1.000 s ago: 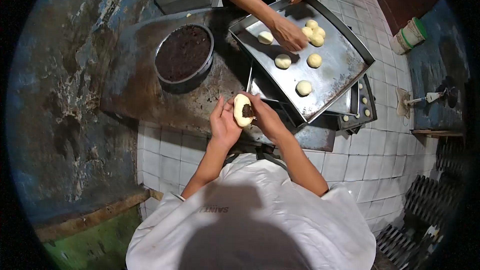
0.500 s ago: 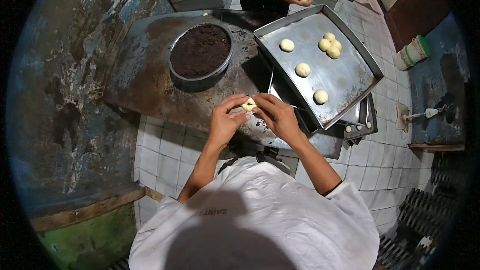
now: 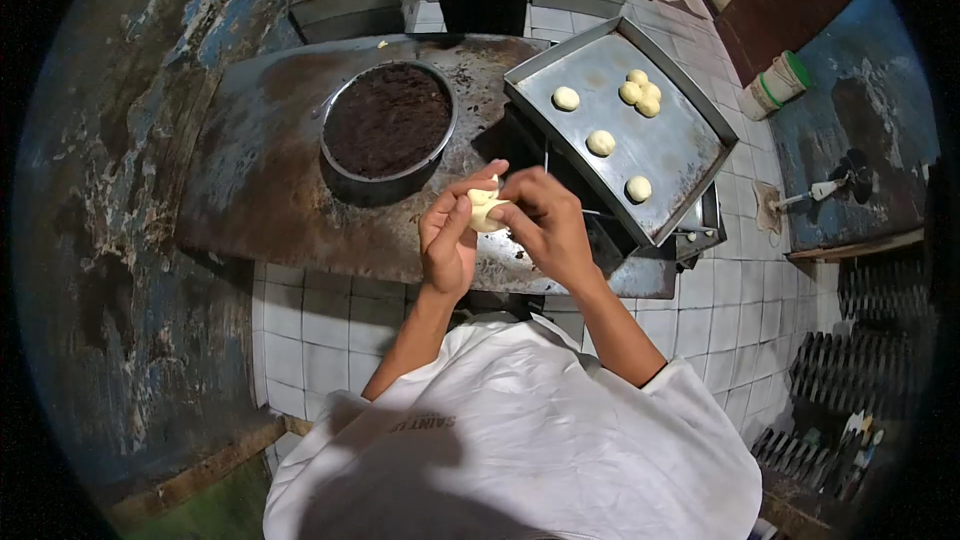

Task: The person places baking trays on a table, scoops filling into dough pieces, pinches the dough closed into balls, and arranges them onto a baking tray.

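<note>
The soft, pale cream lump of dough (image 3: 486, 216) is close in tone to the round, pale-yellow dough balls (image 3: 600, 143) on the silver-grey rectangular metal tray (image 3: 672, 155), itself mottled with brown stains. A crumbly dark brown mass (image 3: 390, 120) colours the round, silver-rimmed metal basin (image 3: 454, 125), while the flat tabletop (image 3: 260, 185) is patched rust-brown and grey. Dark lettering marks the white cloth shirt (image 3: 550, 430), dark lines grid the white square floor tiles (image 3: 325, 325), and whitish flakes blotch the blue-and-brown wall (image 3: 120, 240).

Dough (image 3: 487, 214) is held by the left hand (image 3: 447, 243) and right hand (image 3: 556, 232). A bowl (image 3: 411, 174) is set on the table (image 3: 260, 165), and round balls (image 3: 600, 143) are laid on a tray (image 3: 672, 148).
</note>
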Motion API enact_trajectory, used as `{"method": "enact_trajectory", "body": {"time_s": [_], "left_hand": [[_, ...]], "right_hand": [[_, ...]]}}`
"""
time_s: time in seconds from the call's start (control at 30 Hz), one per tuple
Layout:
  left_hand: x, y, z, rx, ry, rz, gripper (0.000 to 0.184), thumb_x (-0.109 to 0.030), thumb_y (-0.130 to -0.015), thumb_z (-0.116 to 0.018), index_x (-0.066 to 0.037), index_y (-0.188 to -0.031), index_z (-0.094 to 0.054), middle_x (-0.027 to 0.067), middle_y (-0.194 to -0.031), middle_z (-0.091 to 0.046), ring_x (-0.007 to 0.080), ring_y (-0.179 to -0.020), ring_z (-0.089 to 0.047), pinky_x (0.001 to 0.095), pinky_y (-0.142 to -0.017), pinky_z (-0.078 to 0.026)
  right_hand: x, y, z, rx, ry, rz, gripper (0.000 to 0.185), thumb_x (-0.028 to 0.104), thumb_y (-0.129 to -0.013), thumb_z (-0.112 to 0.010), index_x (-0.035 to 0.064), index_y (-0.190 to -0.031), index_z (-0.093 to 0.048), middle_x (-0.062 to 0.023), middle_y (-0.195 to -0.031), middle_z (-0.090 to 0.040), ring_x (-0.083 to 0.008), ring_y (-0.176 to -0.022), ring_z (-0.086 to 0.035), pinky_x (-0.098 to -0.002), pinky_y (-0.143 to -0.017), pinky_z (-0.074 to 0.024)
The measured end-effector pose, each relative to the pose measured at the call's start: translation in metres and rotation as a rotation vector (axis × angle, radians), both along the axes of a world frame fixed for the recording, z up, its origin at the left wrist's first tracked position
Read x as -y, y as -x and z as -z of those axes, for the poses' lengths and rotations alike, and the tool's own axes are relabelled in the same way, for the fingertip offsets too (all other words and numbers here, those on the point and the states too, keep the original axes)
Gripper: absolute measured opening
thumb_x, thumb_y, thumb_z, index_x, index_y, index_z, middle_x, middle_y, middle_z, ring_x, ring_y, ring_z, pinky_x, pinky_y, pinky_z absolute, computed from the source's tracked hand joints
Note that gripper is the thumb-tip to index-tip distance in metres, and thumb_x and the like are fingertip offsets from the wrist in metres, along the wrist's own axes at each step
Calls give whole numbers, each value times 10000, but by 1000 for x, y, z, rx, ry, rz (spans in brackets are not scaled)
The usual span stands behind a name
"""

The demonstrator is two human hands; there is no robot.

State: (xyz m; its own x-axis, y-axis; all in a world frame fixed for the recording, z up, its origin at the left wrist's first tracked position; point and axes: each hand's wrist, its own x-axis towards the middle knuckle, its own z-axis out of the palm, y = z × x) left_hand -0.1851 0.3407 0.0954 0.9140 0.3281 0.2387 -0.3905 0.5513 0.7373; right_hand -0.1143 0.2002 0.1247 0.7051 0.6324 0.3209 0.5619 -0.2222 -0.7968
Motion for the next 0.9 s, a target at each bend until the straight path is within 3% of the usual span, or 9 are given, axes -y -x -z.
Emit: {"method": "enact_trajectory", "body": {"time_s": [0.13, 0.2, 0.33, 0.4, 0.5, 0.57, 0.73, 0.8, 0.9], "left_hand": [[-12, 5, -13, 113, -75, 79, 357, -200, -992, -517, 17, -1239, -657, 221, -1500, -493, 292, -1406, -449, 425, -1191, -280], [-17, 7, -7, 82, -61, 63, 358, -166, -997, -521, 29, -1277, -632, 208, -1487, -506, 288, -1390, -468, 420, -1183, -305], [-31, 10, 2, -114, 237, 55, 344, -81, -1008, -559, 10, -1340, -567, 201, -1374, -586, 279, -1283, -570, 402, -1110, -442], [-39, 13, 2, -225, 295, -33, 345, -172, -1021, -591, -22, -1330, -557, 185, -1351, -607, 266, -1230, -610, 394, -1075, -479], [-48, 15, 11, -173, 292, -40, 278, -178, -1025, -602, -41, -1264, -573, 190, -1301, -631, 269, -1191, -636, 388, -1032, -522], [-52, 18, 13, -102, 242, -32, 212, -181, -1032, -601, -28, -1176, -627, 200, -1301, -636, 251, -1191, -630, 355, -1023, -519], [-63, 26, 6, -97, 160, 1, 260, -210, -1048, -553, 3, -1064, -699, 188, -1397, -589, 234, -1245, -592, 355, -1054, -452], [-68, 27, 3, -14, 169, 65, 241, -158, -1024, -543, 15, -1067, -704, 173, -1450, -549, 226, -1248, -581, 364, -1063, -445], [-68, 29, 8, -121, 306, 83, 220, -97, -995, -549, 16, -1144, -664, 143, -1359, -589, 206, -1187, -597, 343, -1029, -467]], "right_hand": [[-27, 12, -12, -423, -404, 218, 291, 114, -803, -820, 2, -1045, -703, -50, -874, -662, -163, -828, -629, -313, -806, -520], [-29, 14, -4, -604, -321, 116, 278, 89, -804, -815, -4, -1038, -699, -50, -934, -675, -145, -848, -631, -303, -817, -521], [-46, 28, 8, -194, -261, 179, 396, 71, -796, -802, 19, -1178, -711, -96, -1017, -704, -213, -925, -698, -303, -806, -542], [-57, 45, -10, -72, -213, 152, 493, 84, -789, -803, 86, -1268, -689, -105, -1098, -678, -258, -926, -702, -363, -794, -559], [-65, 53, 5, 20, -67, 218, 422, -5, -786, -790, 57, -1199, -728, -116, -1024, -663, -221, -967, -664, -314, -796, -535], [-69, 51, 13, 156, -5, 286, 328, 103, -765, -823, 87, -1078, -725, -94, -943, -625, -297, -826, -652, -378, -710, -537], [-93, 45, 3, 76, -265, 336, 229, 62, -750, -824, 27, -950, -718, -91, -813, -611, -249, -687, -635, -343, -668, -521], [-97, 43, 10, -313, -378, 236, 203, 45, -765, -813, 8, -949, -736, -102, -794, -648, -229, -705, -660, -324, -679, -525], [-94, 48, 3, -218, -222, 317, 200, 70, -799, -797, -7, -979, -756, -122, -842, -689, -234, -751, -684, -309, -709, -537]]}}
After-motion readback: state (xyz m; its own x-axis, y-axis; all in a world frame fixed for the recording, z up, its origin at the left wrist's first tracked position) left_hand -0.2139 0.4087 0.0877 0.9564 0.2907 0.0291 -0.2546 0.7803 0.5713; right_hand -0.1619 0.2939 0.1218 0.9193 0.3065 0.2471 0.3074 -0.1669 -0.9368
